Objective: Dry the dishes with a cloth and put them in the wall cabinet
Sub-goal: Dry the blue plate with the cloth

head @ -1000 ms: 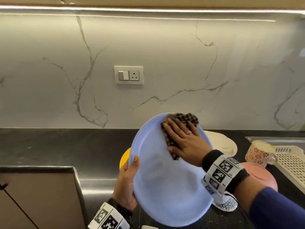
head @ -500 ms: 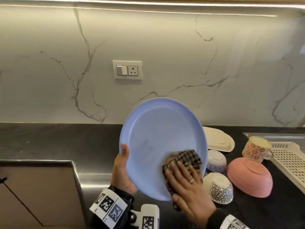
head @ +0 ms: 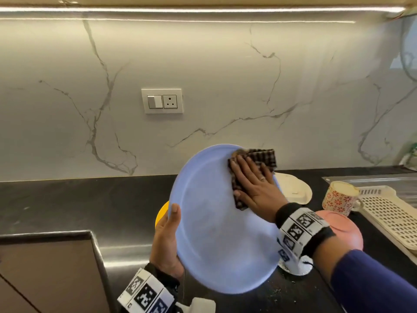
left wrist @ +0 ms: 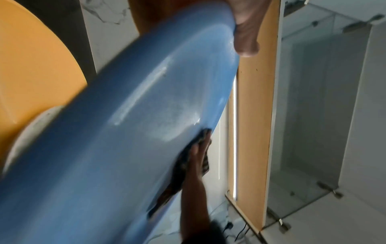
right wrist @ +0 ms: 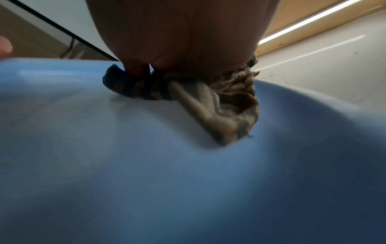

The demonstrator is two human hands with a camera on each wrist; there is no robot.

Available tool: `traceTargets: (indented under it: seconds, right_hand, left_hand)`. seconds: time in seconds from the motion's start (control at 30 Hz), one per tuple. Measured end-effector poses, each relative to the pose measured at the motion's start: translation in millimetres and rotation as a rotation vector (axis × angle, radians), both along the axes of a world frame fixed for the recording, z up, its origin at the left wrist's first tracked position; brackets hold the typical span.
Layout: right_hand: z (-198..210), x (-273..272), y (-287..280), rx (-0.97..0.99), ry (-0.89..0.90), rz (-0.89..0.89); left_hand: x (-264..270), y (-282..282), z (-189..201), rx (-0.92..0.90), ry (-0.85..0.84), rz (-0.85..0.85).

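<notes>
A large blue plate (head: 216,233) is held tilted above the black counter. My left hand (head: 168,240) grips its left rim, thumb on the face, fingers behind. My right hand (head: 252,184) lies flat with straight fingers and presses a dark checked cloth (head: 262,158) against the plate's upper right part. In the left wrist view the plate's back (left wrist: 129,132) fills the frame, with the thumb (left wrist: 246,33) over the rim. The right wrist view has the bunched cloth (right wrist: 208,99) under the palm on the plate (right wrist: 146,165).
On the counter (head: 79,199) lie a yellow plate (head: 161,214) behind the blue one, a cream oval dish (head: 293,188), a pink bowl upside down (head: 343,229), a floral mug (head: 340,197) and a cream perforated rack (head: 388,213). A patterned bowl (head: 300,267) peeks below my right wrist.
The right hand swept the cloth from the top of the plate down to its lower edge and back up to the upper right. The left hand kept its grip on the rim.
</notes>
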State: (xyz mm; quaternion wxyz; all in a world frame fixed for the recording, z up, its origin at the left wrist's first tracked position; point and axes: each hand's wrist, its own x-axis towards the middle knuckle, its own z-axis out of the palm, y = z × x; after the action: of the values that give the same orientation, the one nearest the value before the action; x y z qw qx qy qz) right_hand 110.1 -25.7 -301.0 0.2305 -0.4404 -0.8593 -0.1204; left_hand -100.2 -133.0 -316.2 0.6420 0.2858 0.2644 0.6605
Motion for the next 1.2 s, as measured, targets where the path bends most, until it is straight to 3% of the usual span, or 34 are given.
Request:
traceTargets:
  seconds: [0.17, 0.3, 0.43, 0.53, 0.67, 0.8, 1.03, 1.13, 1.2]
  right_hand:
    - [-46.5, 5.2, -38.2, -0.035, -0.044, -0.114]
    - [-83.7, -32.8, -98.2, -0.014, -0.050, 0.074]
    - [-65.2, -59.6, -96.7, 0.028, -0.105, 0.217]
    - [-43.9, -60.8, -68.8, 0.084, -0.099, 0.157]
    - [-37.8, -22.5, -42.0, -0.039, 0.014, -0.016]
    - [-51.8, 14.1, -55.8, -0.114, -0.021, -0.101]
    - [-76.5, 24.2, -101.0, -0.003, 0.020, 0.098]
    - [-66.0, 27.4, -99.1, 0.163, 0.102, 0.188]
    - [-45.4, 30.1, -96.8, 0.168, 0.175, 0.247]
  left_hand:
    - [-12.1, 3.0, -1.5, -0.073, -0.101, -0.011]
    - [-8.4, 9.2, -3.8, -0.053, -0.159, -0.036]
    - [7.0, 4.9, -4.7, -0.097, -0.145, -0.020]
    - [15.9, 5.8, -6.7, -0.057, -0.139, -0.066]
    - [1.3, 12.6, -6.5, -0.062, -0.088, 0.001]
    - [-12.0, 15.4, -11.1, -0.029, -0.113, -0.116]
    - [-8.0, 20.8, -10.0, -0.090, -0.104, -0.004]
    - [-3.9, 25.1, -7.3, -0.157, -0.032, 0.026]
    - [-2.4, 25.2, -1.3, -0.130, -0.010, 0.039]
